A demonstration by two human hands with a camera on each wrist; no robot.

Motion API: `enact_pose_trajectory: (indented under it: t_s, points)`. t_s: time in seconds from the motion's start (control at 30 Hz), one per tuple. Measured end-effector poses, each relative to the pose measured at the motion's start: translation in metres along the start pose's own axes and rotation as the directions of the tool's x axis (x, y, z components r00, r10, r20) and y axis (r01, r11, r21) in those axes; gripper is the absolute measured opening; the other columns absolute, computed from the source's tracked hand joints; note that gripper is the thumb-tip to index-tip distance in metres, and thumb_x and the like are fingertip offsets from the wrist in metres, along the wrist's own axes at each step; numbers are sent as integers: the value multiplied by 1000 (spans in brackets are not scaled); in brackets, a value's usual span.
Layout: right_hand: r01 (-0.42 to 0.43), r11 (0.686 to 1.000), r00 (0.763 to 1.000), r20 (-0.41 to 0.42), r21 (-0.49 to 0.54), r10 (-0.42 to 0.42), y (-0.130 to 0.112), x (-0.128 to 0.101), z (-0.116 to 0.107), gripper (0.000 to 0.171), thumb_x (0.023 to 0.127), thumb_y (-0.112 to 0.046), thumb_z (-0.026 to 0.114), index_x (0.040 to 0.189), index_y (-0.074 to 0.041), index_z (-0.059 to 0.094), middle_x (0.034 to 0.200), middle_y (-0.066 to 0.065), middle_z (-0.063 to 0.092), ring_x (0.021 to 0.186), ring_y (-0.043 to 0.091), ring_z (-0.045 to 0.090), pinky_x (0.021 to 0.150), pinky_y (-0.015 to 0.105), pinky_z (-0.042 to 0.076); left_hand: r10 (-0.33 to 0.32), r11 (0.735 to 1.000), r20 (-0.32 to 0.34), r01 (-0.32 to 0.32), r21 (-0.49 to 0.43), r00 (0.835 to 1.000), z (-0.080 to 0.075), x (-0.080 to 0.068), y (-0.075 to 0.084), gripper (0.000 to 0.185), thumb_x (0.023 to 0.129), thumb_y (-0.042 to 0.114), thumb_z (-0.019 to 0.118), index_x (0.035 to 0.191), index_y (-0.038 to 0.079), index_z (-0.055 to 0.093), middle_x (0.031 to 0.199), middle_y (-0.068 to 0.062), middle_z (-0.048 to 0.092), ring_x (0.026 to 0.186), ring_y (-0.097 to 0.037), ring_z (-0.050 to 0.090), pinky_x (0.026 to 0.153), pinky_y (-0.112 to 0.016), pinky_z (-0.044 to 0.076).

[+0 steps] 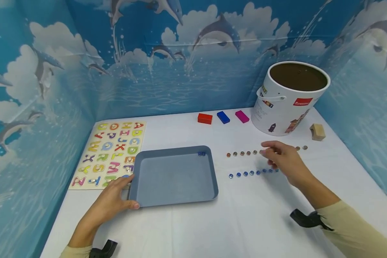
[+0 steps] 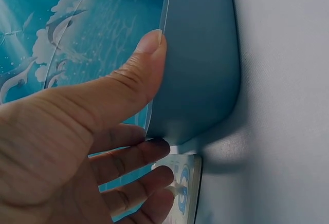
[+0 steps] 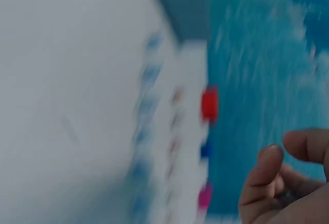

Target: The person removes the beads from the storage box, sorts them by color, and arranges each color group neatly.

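Note:
A grey-blue tray lies on the white table. My left hand rests at its left side, thumb and fingers spread along the edge. In the left wrist view the thumb touches the tray's rim. Two small blue glass beads sit in the tray's far right corner. Right of the tray runs a row of blue beads, with a row of brownish beads behind it. Above these rows hovers my right hand, fingers loosely bent, nothing visible between thumb and index finger. It hides part of the brownish row.
A wooden alphabet board lies left of the tray, partly under my left hand. Along the back are a red block, a blue block and a magenta block. A white bucket and a wooden block stand at the back right.

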State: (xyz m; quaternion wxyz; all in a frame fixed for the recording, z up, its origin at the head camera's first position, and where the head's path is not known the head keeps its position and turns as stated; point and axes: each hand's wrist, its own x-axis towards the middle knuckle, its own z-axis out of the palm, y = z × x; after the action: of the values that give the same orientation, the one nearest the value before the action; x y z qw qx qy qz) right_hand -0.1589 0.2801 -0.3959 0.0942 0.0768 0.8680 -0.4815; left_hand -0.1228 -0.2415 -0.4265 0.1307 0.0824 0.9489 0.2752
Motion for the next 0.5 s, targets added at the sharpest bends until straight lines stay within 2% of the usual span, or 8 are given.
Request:
enact_pose_trajectory:
  t_s: [0.07, 0.13, 0.2, 0.27, 0.33, 0.43, 0.5]
  points:
    - [-52, 983, 997, 67, 178, 41, -29, 2, 24, 53, 105, -32, 59, 151, -8, 46, 123, 18, 59, 96, 27, 61, 79, 21, 57, 0, 1000, 1, 0, -3, 1000, 0, 0, 0, 100, 70, 37, 93, 151, 1, 46, 146, -26, 52, 137, -49, 43, 107, -67, 39]
    - [-108, 942, 985, 163, 318, 58, -52, 4, 49, 56, 104, -30, 60, 153, -8, 42, 131, 18, 57, 103, 26, 61, 86, 22, 57, 0, 1000, 1, 0, -10, 1000, 1, 0, -1, 101, 70, 37, 94, 151, 1, 46, 147, -26, 52, 137, -49, 43, 107, -67, 38]
    - [-162, 897, 964, 259, 411, 56, -69, 7, 74, 59, 103, -26, 61, 154, -6, 38, 133, 20, 56, 107, 28, 61, 89, 24, 57, -2, 1000, 1, 2, -14, 1000, 1, -1, -2, 101, 69, 37, 93, 151, 2, 46, 148, -26, 51, 138, -49, 42, 107, -68, 38]
    - [-222, 862, 941, 332, 455, 67, -83, 11, 99, 64, 102, -23, 61, 156, -3, 32, 135, 22, 54, 108, 28, 62, 87, 25, 57, -7, 1000, 2, 7, -17, 1000, 2, 0, -3, 101, 69, 37, 93, 152, 2, 46, 148, -26, 51, 138, -50, 42, 107, -68, 38]
    - [-265, 843, 925, 371, 469, 84, -90, 15, 120, 65, 102, -23, 60, 155, 0, 31, 138, 25, 52, 102, 27, 64, 82, 25, 58, -11, 1000, 7, 11, -21, 1000, 2, 0, -2, 102, 70, 38, 93, 152, 2, 45, 149, -26, 50, 138, -50, 41, 107, -68, 38]
    - [-312, 822, 915, 384, 476, 125, -94, 22, 145, 63, 104, -24, 58, 153, 3, 29, 139, 26, 47, 87, 20, 64, 73, 23, 57, -17, 1000, 16, 17, -26, 1000, 1, -1, -1, 102, 70, 38, 93, 152, 2, 45, 150, -26, 49, 139, -50, 41, 108, -68, 37]
    - [-321, 820, 917, 371, 475, 144, -94, 27, 158, 58, 105, -23, 56, 149, 4, 30, 135, 26, 46, 78, 17, 63, 68, 23, 55, -19, 999, 21, 19, -31, 1000, 0, -1, -1, 102, 71, 39, 92, 153, 2, 44, 150, -26, 49, 140, -50, 40, 108, -68, 37]
